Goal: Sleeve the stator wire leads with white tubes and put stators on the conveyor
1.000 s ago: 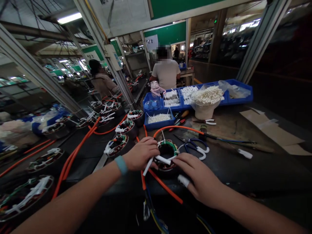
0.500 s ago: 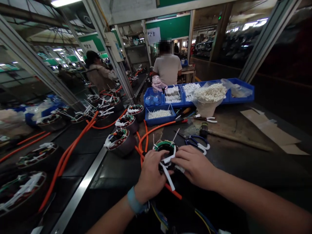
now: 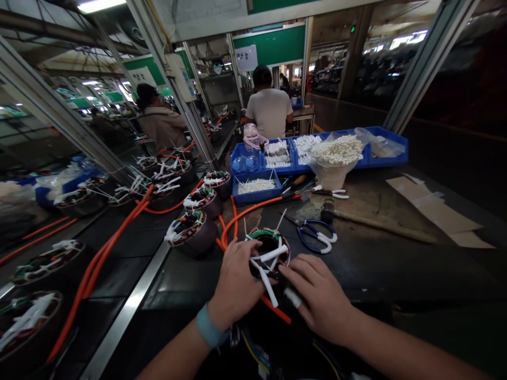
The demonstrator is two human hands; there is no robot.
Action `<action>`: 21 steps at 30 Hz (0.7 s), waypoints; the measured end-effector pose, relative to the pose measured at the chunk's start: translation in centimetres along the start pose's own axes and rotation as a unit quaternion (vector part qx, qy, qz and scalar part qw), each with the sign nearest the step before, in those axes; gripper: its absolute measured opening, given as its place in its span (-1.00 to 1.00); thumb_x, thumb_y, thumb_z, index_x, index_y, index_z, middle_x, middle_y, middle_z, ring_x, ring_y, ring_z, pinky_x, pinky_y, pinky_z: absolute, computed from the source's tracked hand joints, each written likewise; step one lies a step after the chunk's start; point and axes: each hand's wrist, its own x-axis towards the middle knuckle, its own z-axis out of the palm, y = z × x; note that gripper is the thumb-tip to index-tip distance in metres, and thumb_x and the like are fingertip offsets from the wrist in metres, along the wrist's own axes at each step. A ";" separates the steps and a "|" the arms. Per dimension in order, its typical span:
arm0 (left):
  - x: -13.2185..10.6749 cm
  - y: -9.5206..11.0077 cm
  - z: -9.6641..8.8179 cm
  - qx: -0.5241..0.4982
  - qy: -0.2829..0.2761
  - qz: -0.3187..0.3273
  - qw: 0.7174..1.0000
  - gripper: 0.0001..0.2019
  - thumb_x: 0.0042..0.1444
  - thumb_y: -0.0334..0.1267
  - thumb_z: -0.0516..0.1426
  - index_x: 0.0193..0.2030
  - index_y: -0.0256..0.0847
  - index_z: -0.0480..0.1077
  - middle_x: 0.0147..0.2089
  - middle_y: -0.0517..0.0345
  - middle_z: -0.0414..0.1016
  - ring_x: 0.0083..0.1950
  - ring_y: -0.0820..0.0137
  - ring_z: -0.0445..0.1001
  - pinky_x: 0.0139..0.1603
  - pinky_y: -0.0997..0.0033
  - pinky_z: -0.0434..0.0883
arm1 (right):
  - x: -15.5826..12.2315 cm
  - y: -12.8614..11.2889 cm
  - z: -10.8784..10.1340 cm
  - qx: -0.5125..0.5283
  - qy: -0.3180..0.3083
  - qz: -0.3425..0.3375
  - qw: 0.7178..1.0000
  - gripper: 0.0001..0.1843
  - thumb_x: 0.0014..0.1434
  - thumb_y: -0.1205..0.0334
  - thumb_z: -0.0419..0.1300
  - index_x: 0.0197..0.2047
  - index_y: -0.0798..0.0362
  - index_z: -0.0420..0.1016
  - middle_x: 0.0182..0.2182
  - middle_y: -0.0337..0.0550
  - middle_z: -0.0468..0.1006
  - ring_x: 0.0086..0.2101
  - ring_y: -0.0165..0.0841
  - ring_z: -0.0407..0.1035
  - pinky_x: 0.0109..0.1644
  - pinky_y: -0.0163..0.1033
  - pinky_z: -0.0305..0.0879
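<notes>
Your left fingers (image 3: pixel 246 257) are curled shut on the near-left rim of the stator (image 3: pixel 273 240), right where two white sleeves (image 3: pixel 268 284) cross and stick out past your thumb. Whether you pinch a sleeve too cannot be told. Your left hand (image 3: pixel 236 282) wears a blue wristband (image 3: pixel 207 327). Your right fingers (image 3: pixel 298 270) lie stretched and loosely apart, their tips resting against the stator's near-right rim, clamped on nothing; one of them carries a white wrap (image 3: pixel 292 297). Your right hand (image 3: pixel 319 298) lies flat and low over the worktop (image 3: pixel 380 264).

The stator sits on the worktop's near edge, between your two hands, its open bore facing up. An orange cable (image 3: pixel 253 209) loops away from it toward the blue trays (image 3: pixel 256 196) and also passes beneath your hands. Blue-handled scissors (image 3: pixel 317 235) lie just beside the stator on its right. Further back, a white tub heaped with sleeves (image 3: pixel 336 158) stands against the trays.

On your left, more stators (image 3: pixel 192 232) stand in a row running away from you, with orange cables (image 3: pixel 114 248) trailing alongside. Beyond the trays one person in a pale shirt (image 3: pixel 269 108) stands with their back to you, and another person (image 3: pixel 160 124) is at the line on the left.
</notes>
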 end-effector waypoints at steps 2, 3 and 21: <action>0.3 0.3 0.0 -0.017 -0.029 -0.009 0.999 -0.50 -0.16 -0.36 0.22 -0.01 -0.17 0.23 -0.15 0.12 0.43 -0.07 0.20 0.40 0.25 -0.14 0.07 | 0.5 -0.4 -0.3 -0.011 0.006 -0.014 1.000 -0.42 -0.04 0.48 0.04 0.12 0.17 0.30 -0.05 0.05 0.43 -0.02 -0.11 0.21 0.08 0.08 0.20; 0.4 0.4 0.0 -0.027 -0.037 -0.012 0.999 -0.52 -0.15 -0.39 0.18 -0.01 -0.16 0.24 -0.13 0.12 0.44 -0.06 0.22 0.41 0.26 -0.14 0.05 | 0.8 -0.6 -0.2 -0.016 0.007 -0.026 1.000 -0.46 0.01 0.45 0.05 0.12 0.16 0.30 -0.05 0.04 0.43 -0.02 -0.12 0.22 0.09 0.07 0.19; 1.7 1.0 -0.8 -0.064 -0.127 -0.033 0.989 -0.67 -0.19 -0.44 0.22 -0.23 -0.20 0.30 -0.23 0.13 0.41 -0.13 0.24 0.35 0.08 0.04 0.23 | 4.9 1.9 -1.3 0.038 -0.088 -0.052 0.994 -0.67 0.08 0.41 0.07 -0.07 0.11 0.45 -0.33 -0.09 0.52 -0.32 -0.29 0.32 -0.29 -0.21 0.21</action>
